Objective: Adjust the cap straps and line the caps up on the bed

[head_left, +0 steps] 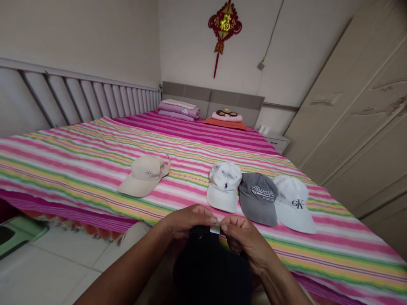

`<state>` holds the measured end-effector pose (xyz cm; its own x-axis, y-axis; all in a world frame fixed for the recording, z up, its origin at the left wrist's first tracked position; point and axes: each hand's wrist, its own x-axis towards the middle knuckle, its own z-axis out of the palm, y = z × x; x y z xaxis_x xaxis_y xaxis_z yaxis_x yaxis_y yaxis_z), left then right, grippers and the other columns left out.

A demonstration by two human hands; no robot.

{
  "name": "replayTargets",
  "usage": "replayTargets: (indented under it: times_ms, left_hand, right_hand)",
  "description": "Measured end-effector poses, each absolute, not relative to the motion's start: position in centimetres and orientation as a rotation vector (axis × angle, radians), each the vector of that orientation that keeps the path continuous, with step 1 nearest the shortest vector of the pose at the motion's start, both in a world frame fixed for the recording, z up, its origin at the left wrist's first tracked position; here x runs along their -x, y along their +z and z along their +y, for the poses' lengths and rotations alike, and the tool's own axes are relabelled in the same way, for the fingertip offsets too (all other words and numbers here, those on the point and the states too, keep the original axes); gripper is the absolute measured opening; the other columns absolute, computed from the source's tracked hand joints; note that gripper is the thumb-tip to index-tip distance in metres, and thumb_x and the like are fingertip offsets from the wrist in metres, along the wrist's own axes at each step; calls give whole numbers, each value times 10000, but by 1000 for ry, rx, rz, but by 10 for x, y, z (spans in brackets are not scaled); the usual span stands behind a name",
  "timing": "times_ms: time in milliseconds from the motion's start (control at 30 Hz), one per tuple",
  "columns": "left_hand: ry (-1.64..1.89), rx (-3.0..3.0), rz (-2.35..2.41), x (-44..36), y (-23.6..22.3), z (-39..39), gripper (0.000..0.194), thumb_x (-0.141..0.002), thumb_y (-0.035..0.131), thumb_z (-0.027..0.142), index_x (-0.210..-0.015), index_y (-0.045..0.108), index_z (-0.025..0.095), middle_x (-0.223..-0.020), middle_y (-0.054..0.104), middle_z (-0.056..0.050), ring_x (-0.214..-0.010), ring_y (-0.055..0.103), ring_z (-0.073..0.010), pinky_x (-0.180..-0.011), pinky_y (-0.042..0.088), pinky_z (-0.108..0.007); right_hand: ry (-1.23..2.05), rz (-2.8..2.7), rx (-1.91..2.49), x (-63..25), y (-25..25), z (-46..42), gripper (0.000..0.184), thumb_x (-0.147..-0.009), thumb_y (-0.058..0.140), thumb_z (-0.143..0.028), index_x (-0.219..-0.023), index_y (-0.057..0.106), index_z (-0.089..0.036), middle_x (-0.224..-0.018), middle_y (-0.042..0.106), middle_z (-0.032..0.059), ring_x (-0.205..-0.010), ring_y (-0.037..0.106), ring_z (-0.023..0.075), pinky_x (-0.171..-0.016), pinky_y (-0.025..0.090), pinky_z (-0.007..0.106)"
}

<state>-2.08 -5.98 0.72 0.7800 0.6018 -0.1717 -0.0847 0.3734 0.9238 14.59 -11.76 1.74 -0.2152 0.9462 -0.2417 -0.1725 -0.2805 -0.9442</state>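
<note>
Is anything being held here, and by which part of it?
A black, rounded fabric cap, held at its back edge, where the left grip and right grip pinch beside the small, silvery, rectangular clasp.

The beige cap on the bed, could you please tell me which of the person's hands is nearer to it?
Left: the left hand is to the right of the beige cap and nearer the camera; the right hand is farther right.

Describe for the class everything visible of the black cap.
The black cap looks like cloth, with a small eyelet, a pale tab at its upper edge and a gap showing the striped cover beyond. The left hand and right hand pinch that edge beside the tab. It runs off the picture's bottom; no brim can be made out.
</note>
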Motion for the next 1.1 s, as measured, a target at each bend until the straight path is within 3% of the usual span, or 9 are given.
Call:
replayTargets:
  times_ms: [500,700,900,1100]
  left_hand:
    - [415,-1049,554,17,9,-57,183,-582,709,231,-571,590,92,-438,471,46,-383,365,-26,-406,243,-169]
    - [505,-922,497,24,12,-50,207,-622,686,249,-553,574,88,-462,508,15,-413,442,-47,-436,320,-166]
    - [541,-892,428,33,7,-39,187,-622,676,193,-523,556,89,-448,500,9,-402,444,-50,-425,314,-163]
    - [509,-881,329,35,-2,-36,210,-592,704,242,-556,577,78,-471,508,2,-416,462,-58,-443,328,-172]
  right_hand:
    - [1775,-1071,1011,-157,20,-112,275,-638,688,-339,-592,500,-144,-390,283,-117,-343,168,13,-363,117,178]
    - [1831,-1225,1019,-166,10,-106,388,-736,569,-484,-717,613,-100,-552,567,18,-435,429,62,-401,245,176]
    - [1985,-1122,779,-176,-3,-103,325,-550,760,-364,-613,580,-101,-546,543,-3,-463,445,61,-439,288,170]
    - [1927,-1011,629,-172,3,-99,308,-556,760,-338,-612,545,-125,-525,517,-24,-453,424,53,-433,298,163]
